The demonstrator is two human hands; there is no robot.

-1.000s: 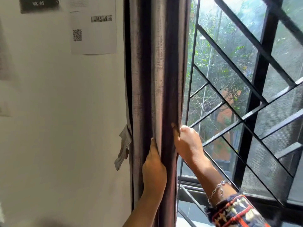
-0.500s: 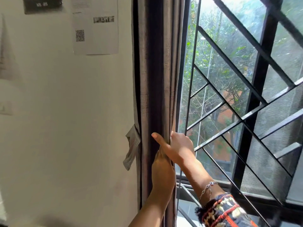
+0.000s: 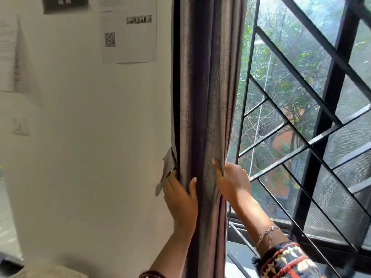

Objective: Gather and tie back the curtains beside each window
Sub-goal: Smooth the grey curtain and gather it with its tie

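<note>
A grey-brown curtain (image 3: 204, 87) hangs bunched into a narrow column at the left edge of the window. My left hand (image 3: 181, 197) wraps the column's left side, thumb on the front folds, fingers going behind next to a pale grey tie-back strip (image 3: 167, 171) that hangs off the wall. My right hand (image 3: 232, 183) grips the right side of the bunch, thumb pressed into the front folds, fingers hidden behind the cloth.
A black metal window grille (image 3: 313, 137) with diagonal bars fills the right, trees outside. A white wall (image 3: 90, 147) on the left carries a printed sheet with a QR code (image 3: 128, 31), a dark sign (image 3: 65, 4) and a switch plate (image 3: 21, 126).
My left hand has shifted from the curtain's front to its left edge beside the tie-back strip. My right hand has closed round the right side. The bunch now sits between both hands.
</note>
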